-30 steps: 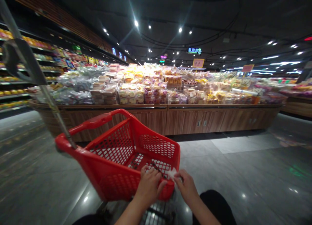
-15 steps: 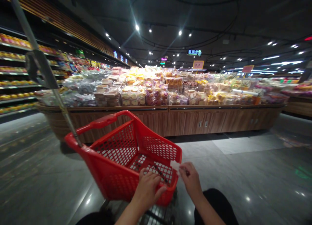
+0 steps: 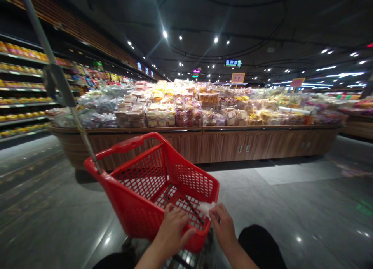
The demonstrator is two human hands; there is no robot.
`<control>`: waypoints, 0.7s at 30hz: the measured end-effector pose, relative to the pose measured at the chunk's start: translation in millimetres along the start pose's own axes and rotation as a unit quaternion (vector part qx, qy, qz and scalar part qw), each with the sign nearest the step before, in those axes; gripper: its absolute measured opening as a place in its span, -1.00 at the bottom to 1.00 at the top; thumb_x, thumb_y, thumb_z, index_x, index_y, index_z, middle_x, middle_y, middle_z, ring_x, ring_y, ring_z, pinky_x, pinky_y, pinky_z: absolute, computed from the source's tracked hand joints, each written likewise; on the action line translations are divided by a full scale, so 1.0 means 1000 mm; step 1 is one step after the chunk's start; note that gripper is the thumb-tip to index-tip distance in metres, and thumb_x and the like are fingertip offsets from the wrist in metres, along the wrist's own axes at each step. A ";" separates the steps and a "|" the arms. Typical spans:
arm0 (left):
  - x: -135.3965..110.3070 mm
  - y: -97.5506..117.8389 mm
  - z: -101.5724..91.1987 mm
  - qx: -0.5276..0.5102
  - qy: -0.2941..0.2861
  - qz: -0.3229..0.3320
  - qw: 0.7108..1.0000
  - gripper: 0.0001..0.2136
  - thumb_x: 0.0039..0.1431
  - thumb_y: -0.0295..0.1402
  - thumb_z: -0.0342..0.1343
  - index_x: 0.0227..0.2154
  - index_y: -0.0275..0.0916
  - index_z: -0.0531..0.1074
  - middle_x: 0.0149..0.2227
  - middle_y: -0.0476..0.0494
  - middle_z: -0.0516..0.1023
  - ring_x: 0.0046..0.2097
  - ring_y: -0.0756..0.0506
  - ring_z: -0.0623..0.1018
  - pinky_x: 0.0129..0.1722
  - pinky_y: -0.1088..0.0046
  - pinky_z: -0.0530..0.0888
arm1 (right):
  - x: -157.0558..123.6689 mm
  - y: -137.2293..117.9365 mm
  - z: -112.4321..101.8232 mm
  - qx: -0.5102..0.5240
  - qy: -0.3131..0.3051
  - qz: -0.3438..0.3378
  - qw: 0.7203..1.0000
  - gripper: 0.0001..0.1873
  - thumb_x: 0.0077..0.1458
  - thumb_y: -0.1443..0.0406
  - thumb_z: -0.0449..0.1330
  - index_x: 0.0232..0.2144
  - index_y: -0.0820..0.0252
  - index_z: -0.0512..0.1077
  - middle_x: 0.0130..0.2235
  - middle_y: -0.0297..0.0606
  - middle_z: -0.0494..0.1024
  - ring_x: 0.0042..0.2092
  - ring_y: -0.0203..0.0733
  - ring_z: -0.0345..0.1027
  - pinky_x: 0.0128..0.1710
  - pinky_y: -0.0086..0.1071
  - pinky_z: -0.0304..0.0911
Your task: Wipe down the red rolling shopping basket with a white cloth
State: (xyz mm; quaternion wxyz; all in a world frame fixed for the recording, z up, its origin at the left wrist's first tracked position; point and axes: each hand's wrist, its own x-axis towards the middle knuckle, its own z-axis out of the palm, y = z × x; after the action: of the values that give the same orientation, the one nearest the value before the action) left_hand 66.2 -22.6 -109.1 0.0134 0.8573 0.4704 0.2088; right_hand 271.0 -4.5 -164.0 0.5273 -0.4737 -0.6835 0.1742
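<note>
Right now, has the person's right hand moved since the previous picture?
Yes: the right hand has dropped lower in view and slightly left, judged against the wooden display counter.

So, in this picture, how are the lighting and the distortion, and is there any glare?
Head view: the ceiling spotlights flare into thin rays, the polished floor shows bright glare spots, and the wide lens bends the left shelves and stretches the red basket near the bottom edge.

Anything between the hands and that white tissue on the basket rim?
Nothing visible. The right hand touches the white tissue at the rim of the red shopping basket; the left hand sits just beside it, with nothing in between.
</note>
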 end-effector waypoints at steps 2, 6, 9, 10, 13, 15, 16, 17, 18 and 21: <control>-0.004 -0.002 -0.001 -0.001 -0.006 0.005 1.000 -0.75 0.14 -0.14 -0.04 -0.48 -0.20 0.35 -0.39 0.00 0.44 -0.22 -0.08 0.38 0.05 0.13 0.01 | -0.016 -0.008 0.002 0.017 -0.044 -0.012 0.999 -0.86 0.11 0.41 0.03 -0.44 0.16 0.35 -0.35 -0.30 0.36 -0.28 -0.24 0.30 -0.28 -0.43 0.21; -0.006 -0.003 -0.005 0.000 -0.013 0.016 1.000 -0.72 0.14 -0.11 -0.05 -0.51 -0.21 0.34 -0.40 -0.02 0.44 -0.23 -0.08 0.38 0.05 0.14 0.02 | -0.009 -0.002 -0.005 0.006 -0.060 -0.030 0.998 -0.85 0.10 0.42 0.03 -0.43 0.16 0.37 -0.34 -0.29 0.36 -0.28 -0.23 0.30 -0.27 -0.43 0.21; -0.004 -0.003 -0.008 0.002 -0.016 0.020 1.000 -0.70 0.14 -0.11 -0.06 -0.52 -0.21 0.35 -0.42 -0.01 0.44 -0.24 -0.07 0.38 0.05 0.15 0.02 | 0.017 0.012 -0.011 -0.026 -0.004 -0.019 0.999 -0.84 0.09 0.41 0.04 -0.45 0.18 0.38 -0.38 -0.28 0.35 -0.30 -0.21 0.30 -0.27 -0.40 0.21; -0.003 -0.004 -0.009 0.003 -0.018 0.021 1.000 -0.70 0.14 -0.11 -0.06 -0.52 -0.21 0.35 -0.42 -0.01 0.43 -0.25 -0.07 0.38 0.05 0.15 0.03 | 0.021 0.013 -0.011 -0.032 0.011 -0.010 0.999 -0.84 0.10 0.41 0.03 -0.46 0.18 0.38 -0.38 -0.28 0.34 -0.30 -0.21 0.30 -0.28 -0.39 0.21; 0.000 -0.007 -0.011 0.000 -0.023 0.023 0.999 -0.69 0.13 -0.09 -0.05 -0.51 -0.21 0.36 -0.43 0.00 0.44 -0.25 -0.07 0.38 0.03 0.17 0.04 | 0.014 0.006 -0.005 -0.019 0.004 -0.002 1.000 -0.84 0.10 0.42 0.03 -0.45 0.18 0.37 -0.36 -0.28 0.35 -0.29 -0.22 0.30 -0.27 -0.40 0.21; 0.001 -0.011 -0.013 -0.004 -0.025 0.024 0.999 -0.70 0.13 -0.08 -0.04 -0.50 -0.20 0.36 -0.43 0.00 0.44 -0.25 -0.07 0.38 0.03 0.18 0.04 | -0.002 -0.005 0.002 0.005 -0.036 -0.017 0.999 -0.85 0.10 0.43 0.03 -0.43 0.17 0.38 -0.34 -0.29 0.35 -0.27 -0.24 0.30 -0.25 -0.43 0.22; 0.002 -0.014 -0.014 -0.007 -0.025 0.027 0.999 -0.71 0.12 -0.09 -0.04 -0.49 -0.20 0.37 -0.42 0.01 0.44 -0.24 -0.06 0.39 0.03 0.18 0.04 | -0.009 -0.010 0.005 0.016 -0.056 -0.027 0.998 -0.84 0.09 0.44 0.04 -0.42 0.16 0.38 -0.32 -0.29 0.35 -0.25 -0.25 0.30 -0.24 -0.44 0.22; 0.002 -0.016 -0.015 -0.010 -0.025 0.030 0.999 -0.70 0.12 -0.08 -0.03 -0.49 -0.20 0.37 -0.42 0.01 0.44 -0.25 -0.06 0.39 0.03 0.18 0.04 | -0.013 -0.013 0.006 0.022 -0.072 -0.034 0.997 -0.84 0.09 0.45 0.04 -0.42 0.15 0.38 -0.31 -0.29 0.35 -0.25 -0.26 0.30 -0.24 -0.44 0.22; 0.002 -0.019 -0.016 -0.012 -0.027 0.035 0.999 -0.70 0.11 -0.08 -0.03 -0.50 -0.21 0.36 -0.43 0.02 0.44 -0.25 -0.06 0.39 0.03 0.19 0.04 | -0.014 -0.013 0.007 0.024 -0.079 -0.040 0.996 -0.84 0.09 0.44 0.04 -0.42 0.15 0.39 -0.30 -0.29 0.36 -0.25 -0.26 0.30 -0.24 -0.45 0.22; 0.003 -0.026 -0.017 -0.018 -0.032 0.046 0.998 -0.67 0.10 -0.04 -0.02 -0.52 -0.21 0.35 -0.43 0.02 0.44 -0.25 -0.05 0.39 0.05 0.18 0.01 | 0.005 -0.001 0.002 0.005 -0.052 -0.032 0.998 -0.83 0.09 0.42 0.04 -0.42 0.16 0.41 -0.33 -0.28 0.36 -0.27 -0.24 0.31 -0.26 -0.43 0.23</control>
State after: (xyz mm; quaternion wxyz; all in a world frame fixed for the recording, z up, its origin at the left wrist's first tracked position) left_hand 40.7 -8.9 -98.3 0.0340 0.8839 0.4261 0.1900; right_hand 268.9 -0.3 -161.7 0.4993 -0.4389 -0.7238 0.1848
